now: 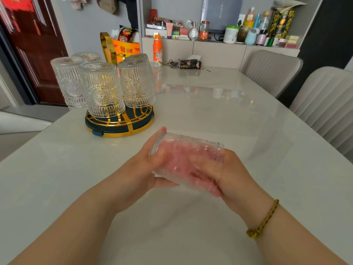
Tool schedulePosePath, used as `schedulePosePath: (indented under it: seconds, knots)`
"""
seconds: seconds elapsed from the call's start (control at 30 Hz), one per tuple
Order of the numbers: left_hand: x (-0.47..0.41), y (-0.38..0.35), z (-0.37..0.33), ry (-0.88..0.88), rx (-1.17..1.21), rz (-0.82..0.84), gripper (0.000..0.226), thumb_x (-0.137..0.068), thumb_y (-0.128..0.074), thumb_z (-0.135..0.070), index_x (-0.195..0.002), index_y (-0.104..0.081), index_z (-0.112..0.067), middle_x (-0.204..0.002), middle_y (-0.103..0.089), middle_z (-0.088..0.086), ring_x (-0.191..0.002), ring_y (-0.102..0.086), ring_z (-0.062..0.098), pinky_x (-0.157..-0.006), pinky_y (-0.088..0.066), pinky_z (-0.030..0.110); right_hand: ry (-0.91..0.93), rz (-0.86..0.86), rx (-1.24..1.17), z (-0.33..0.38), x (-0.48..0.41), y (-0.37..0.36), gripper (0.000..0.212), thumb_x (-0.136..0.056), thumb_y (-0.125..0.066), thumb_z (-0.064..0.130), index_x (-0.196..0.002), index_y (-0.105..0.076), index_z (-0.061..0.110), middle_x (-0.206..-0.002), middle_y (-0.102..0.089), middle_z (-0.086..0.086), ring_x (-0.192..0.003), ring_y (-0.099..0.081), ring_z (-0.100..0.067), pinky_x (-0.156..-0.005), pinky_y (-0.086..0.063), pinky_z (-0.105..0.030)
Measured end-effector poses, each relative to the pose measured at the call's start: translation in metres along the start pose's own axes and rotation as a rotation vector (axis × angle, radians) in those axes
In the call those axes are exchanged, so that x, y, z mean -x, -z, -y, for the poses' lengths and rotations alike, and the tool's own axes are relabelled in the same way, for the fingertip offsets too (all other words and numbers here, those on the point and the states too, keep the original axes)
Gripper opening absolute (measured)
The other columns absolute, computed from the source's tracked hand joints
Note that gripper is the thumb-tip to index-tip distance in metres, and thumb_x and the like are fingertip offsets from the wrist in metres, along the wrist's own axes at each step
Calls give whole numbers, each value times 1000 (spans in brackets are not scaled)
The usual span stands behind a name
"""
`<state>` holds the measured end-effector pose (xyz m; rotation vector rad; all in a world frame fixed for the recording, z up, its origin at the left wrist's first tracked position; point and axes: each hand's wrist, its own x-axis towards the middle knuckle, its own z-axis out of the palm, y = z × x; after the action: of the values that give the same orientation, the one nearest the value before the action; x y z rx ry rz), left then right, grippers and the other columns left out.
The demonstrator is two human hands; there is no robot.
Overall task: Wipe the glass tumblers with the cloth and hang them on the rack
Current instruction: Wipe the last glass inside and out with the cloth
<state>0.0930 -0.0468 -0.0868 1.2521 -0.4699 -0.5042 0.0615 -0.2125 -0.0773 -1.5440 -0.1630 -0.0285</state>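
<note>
Gripping an embossed glass tumbler [188, 148] on its side at 6 o'clock, just above the white table [238, 111]. Curling the left hand [141, 169] round its 9 o'clock end, wrapping the right hand [231, 175] round its 3 o'clock end. Looking toward 10 o'clock at the gold wire rack [122, 129], well apart, bearing hung tumblers [102, 88] mouth down.

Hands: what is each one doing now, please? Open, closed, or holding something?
The left hand holds the glass tumbler at one end.
The right hand holds the same tumbler at the other end.
</note>
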Motion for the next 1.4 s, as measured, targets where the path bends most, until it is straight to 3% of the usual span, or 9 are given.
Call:
schedulePosePath:
  seconds: [0.13, 0.23, 0.37, 0.47, 0.73, 0.93, 1.07, 1.27, 1.4]
  knots:
    - [-5, 7, 1, -88, -31, -43, 111, -24, -91, -46, -126, -48, -29, -118, -61, 12, -95, -68, 26, -70, -57, 35, -98, 138, -318, -2, -3, 1, 35, -68, -69, 14, -101, -68, 6, -103, -68, -15, -92, -64, -26, -87, -51, -39]
    - [-4, 6, 2, -104, -91, -111, 110, -21, -86, -57, -120, -52, -23, -110, -66, 12, -89, -69, 26, -63, -57, 34, 113, 110, 68, 0, -1, 0, 21, -68, -75, 13, -87, -70, 21, -76, -72, 7, -73, -65, -3, -65, -52, -17]
    - [-3, -3, 1, -47, -12, -182, 17, -57, -73, -42, -74, -73, -36, -76, -72, -4, -69, -68, 11, -53, -57, 26, 358, 22, 378, 1, 2, 0, 36, -63, -71, 10, -81, -69, 42, -78, -64, 33, -84, -62, 10, -70, -45, -6]
    - [-6, 1, 2, -36, 78, -241, 28, -70, -55, -49, -81, -71, -29, -74, -71, -5, -62, -66, 7, -47, -54, 21, 483, -111, 622, -1, 3, 1, 45, -63, -59, 27, -103, -52, 47, -92, -59, 25, -88, -58, -5, -71, -44, -9]
    - [-7, 10, -5, -174, 350, -358, 39, -67, -44, -50, -94, -62, -28, -77, -70, -10, -62, -67, 6, -47, -52, 18, 296, -407, -148, 16, -5, 20, 16, -63, -64, 11, -75, -69, 20, -71, -71, 7, -70, -66, -7, -64, -53, -20]
    - [-6, 7, -5, -170, 367, -330, 41, -67, -42, -50, -93, -64, -28, -82, -71, -7, -66, -67, 7, -47, -53, 19, 177, -690, -140, 15, -11, 27, 18, -81, -60, 3, -80, -54, 20, -78, -59, 0, -70, -57, -13, -64, -47, -26]
    - [-7, 3, 1, -112, 289, -291, 41, -74, -44, -52, -99, -63, -25, -86, -72, -6, -71, -69, 8, -51, -55, 22, 119, -576, -121, 5, -12, 17, 19, -78, -65, 6, -81, -53, 20, -81, -60, -3, -76, -57, -18, -69, -47, -31]
    - [-9, 4, 0, -68, 307, -327, 44, -73, -42, -50, -104, -62, -25, -90, -70, -4, -71, -68, 9, -51, -55, 24, 98, -218, -273, 7, -9, 14, 34, -75, -62, 43, -93, -65, 15, -101, -71, 0, -98, -65, -14, -93, -49, -31]
    - [-7, 6, -2, -45, 347, -322, 40, -83, -38, -48, -105, -62, -24, -90, -70, -2, -70, -68, 11, -50, -55, 24, 154, -236, -172, 12, -8, 19, 11, -67, -65, 26, -74, -72, 23, -79, -73, 5, -76, -67, -8, -71, -55, -20]
